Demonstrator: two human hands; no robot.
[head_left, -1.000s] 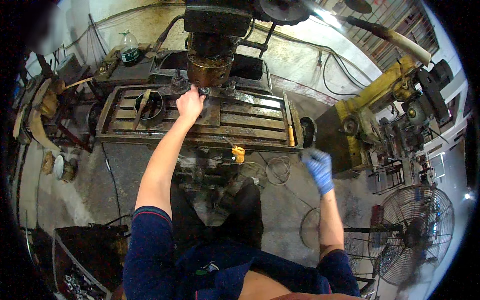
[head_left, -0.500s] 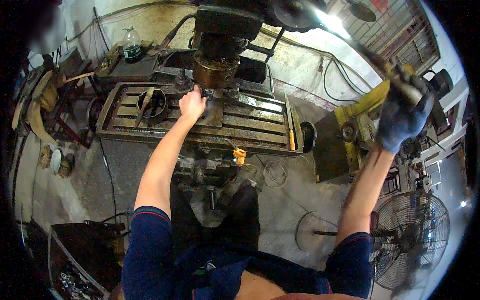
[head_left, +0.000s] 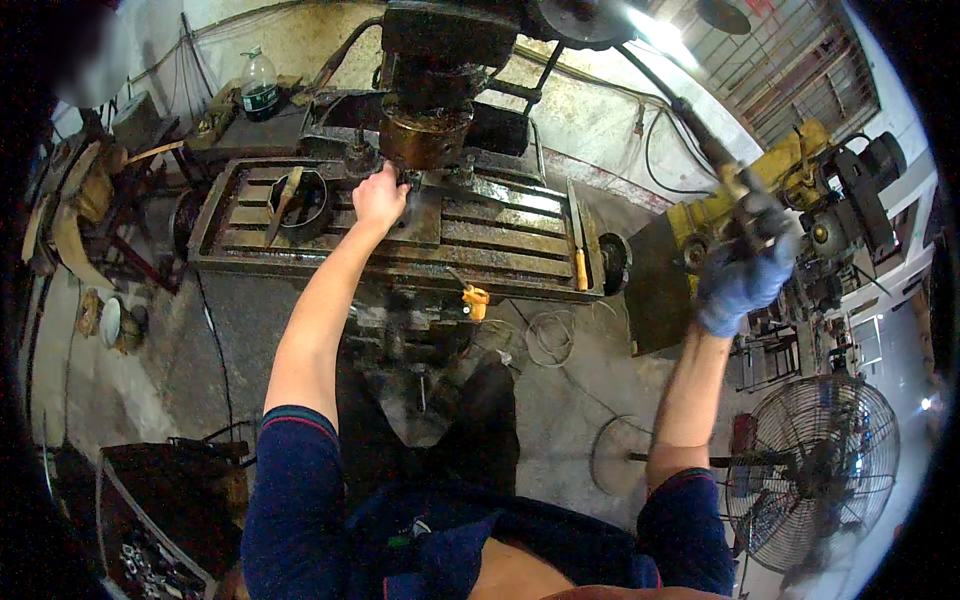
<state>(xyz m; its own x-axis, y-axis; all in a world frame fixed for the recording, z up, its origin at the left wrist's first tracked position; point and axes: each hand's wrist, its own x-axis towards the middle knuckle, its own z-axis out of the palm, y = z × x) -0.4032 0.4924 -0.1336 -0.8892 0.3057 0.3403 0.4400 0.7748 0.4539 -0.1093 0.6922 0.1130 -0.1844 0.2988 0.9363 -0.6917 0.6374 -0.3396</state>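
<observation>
Bare, with its fingers curled, my left hand (head_left: 380,200) is at the small dark part below the brownish round spindle head (head_left: 426,135). What lies between those fingers is hidden. On the right, my right hand (head_left: 745,285), in a blue-grey glove, is closed round the end of a long dark machine lever (head_left: 712,148). The lever slants down from the machine's head toward me. Beneath the spindle lies the slotted, oily machine table (head_left: 500,262). A round dark pot (head_left: 318,212) with a brush (head_left: 286,200) across it sits left of my left hand.
A file with an orange handle (head_left: 581,268) lies at the table's right end. A yellow-orange tool (head_left: 474,303) is at its front edge. Right of the table stand a yellow-topped machine (head_left: 655,285) and a caged fan (head_left: 815,470). A clear bottle (head_left: 260,88) stands back left.
My right hand has swung the lever downward and inward to the left. My left hand stays at the same spot below the spindle. The whole view has shifted slightly.
</observation>
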